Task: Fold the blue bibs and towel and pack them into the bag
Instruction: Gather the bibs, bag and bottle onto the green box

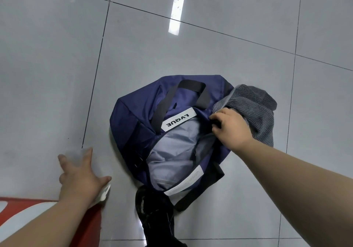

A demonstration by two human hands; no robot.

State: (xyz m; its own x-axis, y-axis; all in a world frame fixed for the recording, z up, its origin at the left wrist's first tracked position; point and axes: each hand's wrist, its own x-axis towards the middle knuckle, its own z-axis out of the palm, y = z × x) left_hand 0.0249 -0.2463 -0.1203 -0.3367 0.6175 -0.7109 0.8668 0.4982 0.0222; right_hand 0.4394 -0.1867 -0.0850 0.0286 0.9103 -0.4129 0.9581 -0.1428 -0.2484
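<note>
A navy bag (pixel 133 113) with black handles and a white label lies on the tiled floor, its mouth open toward me. Pale blue-grey fabric (pixel 172 151) shows inside the opening. A grey ribbed towel (pixel 257 109) lies bunched against the bag's right side. My right hand (pixel 229 128) reaches over the towel's near edge, its fingers curled on the bag's rim beside a dark strap. Left of the bag, my left hand (pixel 80 176) lies with spread fingers on a pale translucent sheet (pixel 99 172) on the floor.
A black shoe (pixel 152 208) sits at the bag's near end. A red and white surface (pixel 28 208) fills the lower left corner. Grey floor tiles (pixel 191 55) with dark grout lines stretch beyond the bag, with a bright light reflection on them.
</note>
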